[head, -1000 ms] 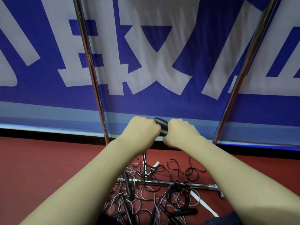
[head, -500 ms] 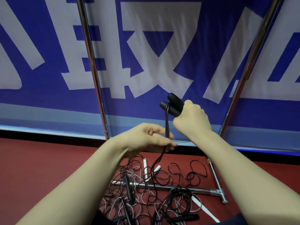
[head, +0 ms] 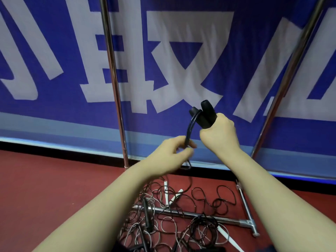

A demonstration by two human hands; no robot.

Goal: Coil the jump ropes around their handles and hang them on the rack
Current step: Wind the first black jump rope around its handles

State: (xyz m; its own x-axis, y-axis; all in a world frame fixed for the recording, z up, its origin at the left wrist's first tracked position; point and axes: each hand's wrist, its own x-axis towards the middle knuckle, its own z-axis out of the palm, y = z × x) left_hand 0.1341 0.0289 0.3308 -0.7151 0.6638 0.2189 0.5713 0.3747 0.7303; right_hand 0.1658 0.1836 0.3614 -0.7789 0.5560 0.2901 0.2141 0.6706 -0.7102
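Note:
My right hand (head: pixel 219 135) grips two black jump rope handles (head: pixel 206 114) side by side, their ends pointing up and left. A black cord (head: pixel 190 130) runs down from the handles to my left hand (head: pixel 174 153), which pinches it between thumb and fingers. Below that hand the cord drops to the floor into a tangle of black and pale jump ropes (head: pixel 174 215). The rack shows two chrome uprights, a left pole (head: pixel 113 79) and a right pole (head: pixel 283 84), plus a base bar (head: pixel 214 218) on the floor under the tangle.
A blue banner with large white characters (head: pixel 172 60) stands right behind the rack. Red floor (head: pixel 45 188) spreads to the left. White handles (head: pixel 227 235) and black handles (head: pixel 146 213) lie in the rope pile on the rack's base.
My hands, clenched together low on the handles, have separated. The right hand lifted the handles up and right; the left hand slid down the cord and now pinches it.

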